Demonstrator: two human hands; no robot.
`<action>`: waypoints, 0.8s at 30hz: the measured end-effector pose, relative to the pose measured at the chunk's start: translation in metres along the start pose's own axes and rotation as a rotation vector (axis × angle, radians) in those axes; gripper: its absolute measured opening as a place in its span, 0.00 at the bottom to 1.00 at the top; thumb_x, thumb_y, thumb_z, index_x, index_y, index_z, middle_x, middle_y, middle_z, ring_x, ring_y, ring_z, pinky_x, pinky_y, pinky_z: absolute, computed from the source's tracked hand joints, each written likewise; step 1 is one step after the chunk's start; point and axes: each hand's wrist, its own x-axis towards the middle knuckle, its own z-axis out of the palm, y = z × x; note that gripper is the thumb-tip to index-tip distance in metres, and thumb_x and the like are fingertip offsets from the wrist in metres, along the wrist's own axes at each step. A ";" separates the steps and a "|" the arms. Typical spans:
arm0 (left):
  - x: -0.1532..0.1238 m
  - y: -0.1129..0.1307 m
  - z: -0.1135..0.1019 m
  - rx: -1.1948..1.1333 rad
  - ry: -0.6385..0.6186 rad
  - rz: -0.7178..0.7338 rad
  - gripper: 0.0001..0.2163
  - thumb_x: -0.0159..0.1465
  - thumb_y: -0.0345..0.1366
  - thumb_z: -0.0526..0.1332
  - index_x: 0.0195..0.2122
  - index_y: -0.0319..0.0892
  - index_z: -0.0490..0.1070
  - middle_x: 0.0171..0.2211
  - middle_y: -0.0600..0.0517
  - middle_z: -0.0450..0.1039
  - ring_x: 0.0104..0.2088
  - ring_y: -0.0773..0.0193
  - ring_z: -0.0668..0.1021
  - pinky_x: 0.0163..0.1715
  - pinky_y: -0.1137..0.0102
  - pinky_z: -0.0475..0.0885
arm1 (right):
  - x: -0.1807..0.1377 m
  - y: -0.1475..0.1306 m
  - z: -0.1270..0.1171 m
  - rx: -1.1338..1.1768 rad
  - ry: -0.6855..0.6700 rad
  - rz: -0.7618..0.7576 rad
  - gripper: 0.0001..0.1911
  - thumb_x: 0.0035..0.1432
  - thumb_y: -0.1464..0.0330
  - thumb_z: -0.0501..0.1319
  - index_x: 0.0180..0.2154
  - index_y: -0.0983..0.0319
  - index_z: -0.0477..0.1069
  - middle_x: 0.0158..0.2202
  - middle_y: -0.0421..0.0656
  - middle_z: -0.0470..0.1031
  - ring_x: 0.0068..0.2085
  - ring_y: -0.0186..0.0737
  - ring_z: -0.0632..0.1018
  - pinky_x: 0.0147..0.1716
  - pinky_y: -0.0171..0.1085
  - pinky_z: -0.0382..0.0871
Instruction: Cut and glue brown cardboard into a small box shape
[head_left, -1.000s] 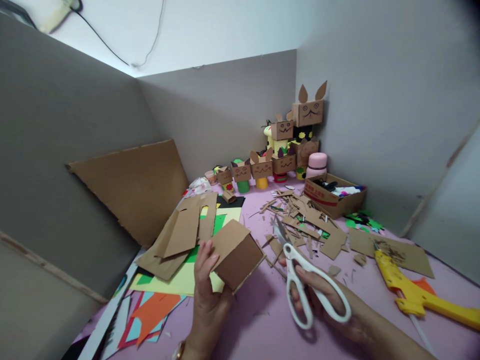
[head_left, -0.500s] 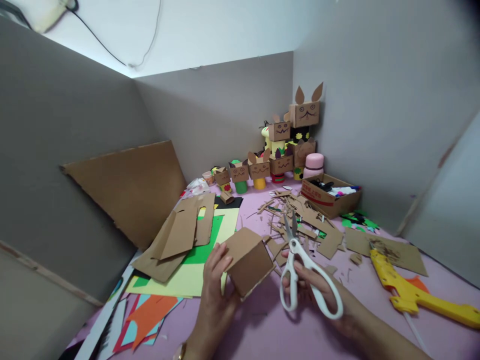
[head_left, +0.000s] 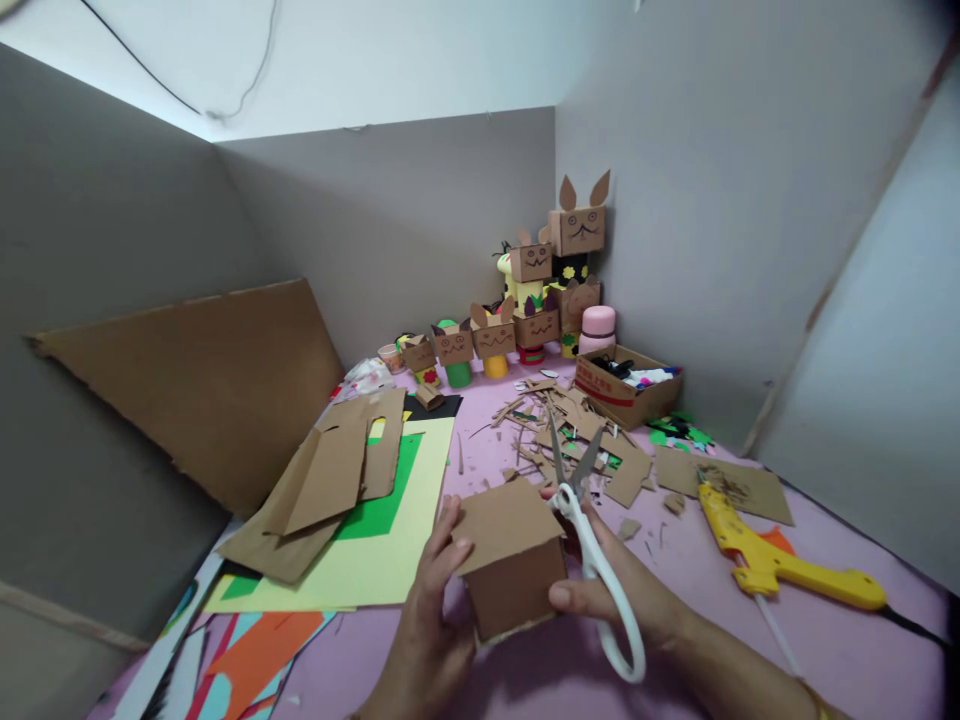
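A small brown cardboard box (head_left: 513,525) is held just above the table in front of me. My left hand (head_left: 427,610) grips its left side, fingers along the upper left edge. White-handled scissors (head_left: 576,508) hang on my right hand (head_left: 637,590), their blades parted and pointing away from me over the cardboard scraps. The thumb of that hand presses on the box's front right corner, while its other fingers are partly hidden behind the box and the scissors.
Cut cardboard scraps (head_left: 577,430) lie beyond the box. At right is a yellow glue gun (head_left: 757,560) beside a stained cardboard piece (head_left: 757,490). Cardboard sheets (head_left: 330,480) rest on coloured paper at left. Several box-headed animal figures (head_left: 493,338) stand behind, near an open carton (head_left: 626,395).
The box has turned so its top and front face me more. My right hand has moved in against it, thumb now on its corner, and the scissors' blades have spread wider. My view has shifted right.
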 end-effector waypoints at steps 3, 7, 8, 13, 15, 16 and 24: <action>0.000 0.000 0.003 -0.064 0.034 -0.100 0.36 0.58 0.25 0.63 0.62 0.62 0.51 0.69 0.50 0.43 0.68 0.53 0.50 0.61 0.56 0.58 | -0.001 -0.001 0.004 -0.059 0.045 -0.007 0.46 0.35 0.56 0.75 0.54 0.56 0.57 0.57 0.50 0.67 0.60 0.56 0.65 0.58 0.49 0.57; 0.010 0.005 0.008 -0.368 0.188 -0.430 0.32 0.63 0.34 0.61 0.63 0.64 0.48 0.69 0.51 0.44 0.66 0.53 0.56 0.59 0.60 0.60 | 0.000 0.007 0.006 -0.184 0.205 -0.067 0.47 0.35 0.60 0.76 0.55 0.55 0.56 0.56 0.50 0.68 0.58 0.56 0.68 0.56 0.48 0.61; 0.013 0.006 0.008 -0.478 0.208 -0.514 0.29 0.63 0.36 0.60 0.62 0.63 0.49 0.69 0.50 0.46 0.64 0.53 0.60 0.59 0.60 0.61 | 0.001 0.009 0.005 -0.238 0.285 -0.066 0.48 0.34 0.61 0.76 0.56 0.55 0.55 0.56 0.49 0.68 0.58 0.56 0.68 0.56 0.49 0.62; 0.022 0.013 0.011 -1.047 0.171 -0.860 0.32 0.63 0.42 0.60 0.65 0.55 0.47 0.63 0.43 0.61 0.56 0.50 0.72 0.53 0.55 0.66 | 0.002 0.017 0.002 -0.495 0.508 -0.049 0.49 0.33 0.60 0.75 0.56 0.56 0.55 0.56 0.49 0.67 0.58 0.58 0.66 0.58 0.52 0.57; 0.024 0.016 0.012 -1.219 0.129 -0.884 0.32 0.62 0.48 0.60 0.65 0.51 0.49 0.60 0.43 0.66 0.54 0.49 0.73 0.51 0.55 0.68 | 0.001 0.020 0.003 -0.571 0.466 -0.079 0.48 0.33 0.60 0.75 0.55 0.56 0.58 0.55 0.50 0.67 0.57 0.59 0.66 0.57 0.53 0.57; 0.025 0.016 0.013 -1.273 0.128 -0.899 0.31 0.61 0.49 0.60 0.64 0.49 0.53 0.58 0.43 0.69 0.53 0.50 0.74 0.51 0.56 0.69 | 0.000 0.021 0.003 -0.609 0.437 -0.096 0.47 0.32 0.61 0.76 0.54 0.57 0.59 0.54 0.50 0.67 0.56 0.60 0.66 0.56 0.53 0.57; 0.032 0.011 -0.002 -1.385 0.325 -1.205 0.22 0.67 0.44 0.53 0.56 0.33 0.62 0.41 0.41 0.81 0.38 0.55 0.82 0.36 0.65 0.77 | -0.005 0.023 0.003 -0.563 0.255 -0.184 0.34 0.42 0.56 0.72 0.50 0.55 0.63 0.47 0.45 0.72 0.49 0.53 0.70 0.49 0.45 0.63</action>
